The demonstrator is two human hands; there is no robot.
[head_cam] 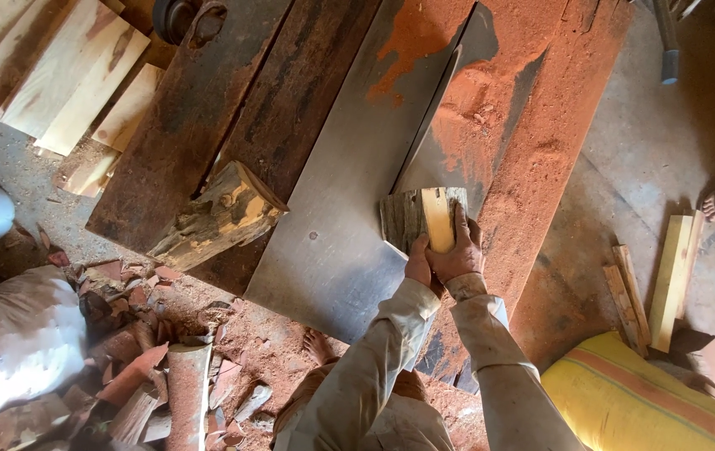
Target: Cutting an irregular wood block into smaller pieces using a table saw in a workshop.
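Your right hand (460, 250) presses flat on the short bark-edged wooden block (420, 215), its grip closed over the pale cut face, while your left hand (418, 266) cups the block's near end. The block lies on the grey metal desk (332, 225) dusted with red sawdust (533, 142). A second rough split log (219, 219) rests well apart to the left.

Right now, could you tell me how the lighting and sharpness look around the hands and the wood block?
Head view: the hands, left and right, and the wood block are evenly lit and fairly sharp. Bright daylight washes out the planks at top left and the white sack. The top right corner lies in deep shadow. The metal table shows a dull sheen, no hard glare.
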